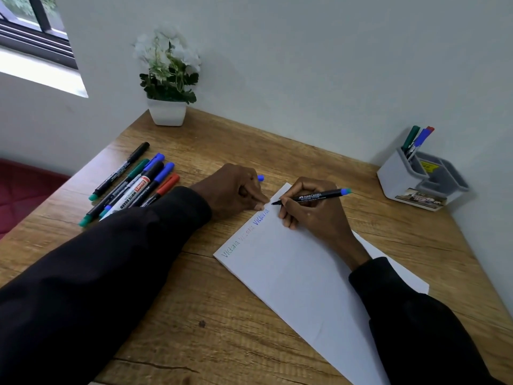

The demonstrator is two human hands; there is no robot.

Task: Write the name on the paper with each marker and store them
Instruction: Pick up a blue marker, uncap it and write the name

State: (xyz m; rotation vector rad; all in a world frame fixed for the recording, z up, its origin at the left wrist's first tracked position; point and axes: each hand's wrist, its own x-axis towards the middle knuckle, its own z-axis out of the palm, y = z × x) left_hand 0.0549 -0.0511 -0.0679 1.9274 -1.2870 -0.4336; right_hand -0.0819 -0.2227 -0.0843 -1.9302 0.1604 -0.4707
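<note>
Right hand (308,215) pinches blue marker (319,196), tip at paper (305,273) corner; left hand (236,190) curls round cap (260,178) — advise steadying paper, recapping firmly.

Long black sleeves on both arms: plain matte fabric, soft creases, nothing printed that I can make out. The left sleeve (111,259) is wide and loose, cuff bunched at the wrist just behind the left hand (233,193). The right sleeve (416,323) is the same fabric, but its cuff sits further back from the fingers (288,218), with bare forearm between. The right hand (313,212) is bare past the cuff, same as the left.
</note>
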